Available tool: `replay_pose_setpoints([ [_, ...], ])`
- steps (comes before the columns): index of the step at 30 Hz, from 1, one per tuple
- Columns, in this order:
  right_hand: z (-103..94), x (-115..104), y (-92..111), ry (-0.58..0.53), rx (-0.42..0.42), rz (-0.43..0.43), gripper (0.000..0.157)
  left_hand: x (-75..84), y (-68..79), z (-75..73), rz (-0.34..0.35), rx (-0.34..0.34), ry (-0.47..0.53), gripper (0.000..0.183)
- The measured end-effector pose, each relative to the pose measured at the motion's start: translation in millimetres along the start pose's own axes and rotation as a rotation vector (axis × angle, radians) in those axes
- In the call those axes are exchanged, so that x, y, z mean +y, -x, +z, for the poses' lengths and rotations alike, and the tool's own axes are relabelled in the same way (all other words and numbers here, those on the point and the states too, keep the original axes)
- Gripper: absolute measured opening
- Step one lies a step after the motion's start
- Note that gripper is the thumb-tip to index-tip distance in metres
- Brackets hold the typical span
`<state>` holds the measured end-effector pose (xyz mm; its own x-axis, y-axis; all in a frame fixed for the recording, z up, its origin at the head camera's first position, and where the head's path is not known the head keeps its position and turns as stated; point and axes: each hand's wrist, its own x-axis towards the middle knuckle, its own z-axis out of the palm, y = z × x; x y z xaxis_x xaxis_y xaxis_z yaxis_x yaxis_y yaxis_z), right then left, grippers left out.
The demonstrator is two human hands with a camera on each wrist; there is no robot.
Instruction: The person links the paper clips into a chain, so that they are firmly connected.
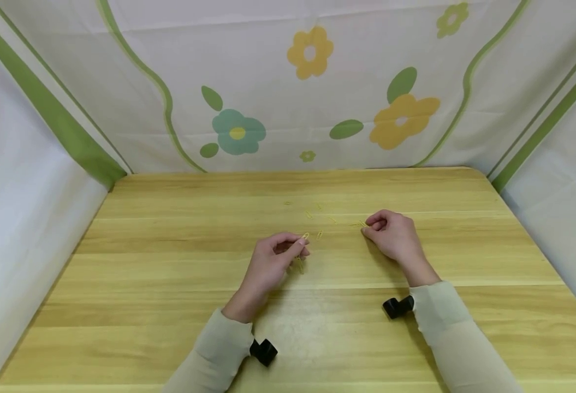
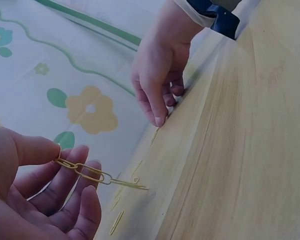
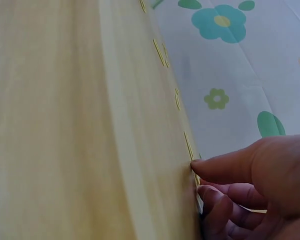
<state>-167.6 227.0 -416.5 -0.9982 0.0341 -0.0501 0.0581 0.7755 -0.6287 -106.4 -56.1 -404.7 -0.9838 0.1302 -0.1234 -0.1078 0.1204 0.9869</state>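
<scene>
My left hand point(image 1: 272, 261) pinches the end of a short chain of linked yellow paper clips point(image 2: 93, 172) between thumb and fingers. The chain hangs from the fingertips, above the table. To the right, my right hand point(image 1: 397, 236) is down at the tabletop, its thumb and fingertips pinching a yellow paper clip point(image 2: 154, 136). The fingers partly cover that clip in the right wrist view. Between the hands and a little farther back lie several loose yellow paper clips point(image 1: 319, 235), one of them close to the left fingertips.
The wood-grain table point(image 1: 170, 300) runs back to a white curtain point(image 1: 278, 65) printed with flowers, and the curtain also closes both sides. A black wrist camera point(image 1: 264, 352) sits at the left cuff, another black camera point(image 1: 398, 307) at the right cuff.
</scene>
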Motion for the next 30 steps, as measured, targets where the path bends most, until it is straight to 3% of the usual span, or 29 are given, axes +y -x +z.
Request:
replay_pose_setpoints([
  [13, 1.7, 1, 1, 0.024, -0.046, 0.006, 0.018, -2.4, 2.5, 1.8, -0.065, 0.041, 0.046, 0.024],
  [21, -0.9, -8, 5, -0.303, -0.160, -0.021, 0.021, -3.4, 2.3, 0.9, -0.062, 0.055, 0.081, 0.025],
  [30, -10.8, -33, 18, -0.554, -0.161, -0.086, 0.016, 0.1, 1.6, 1.9, -0.062, 0.031, 0.094, 0.026],
])
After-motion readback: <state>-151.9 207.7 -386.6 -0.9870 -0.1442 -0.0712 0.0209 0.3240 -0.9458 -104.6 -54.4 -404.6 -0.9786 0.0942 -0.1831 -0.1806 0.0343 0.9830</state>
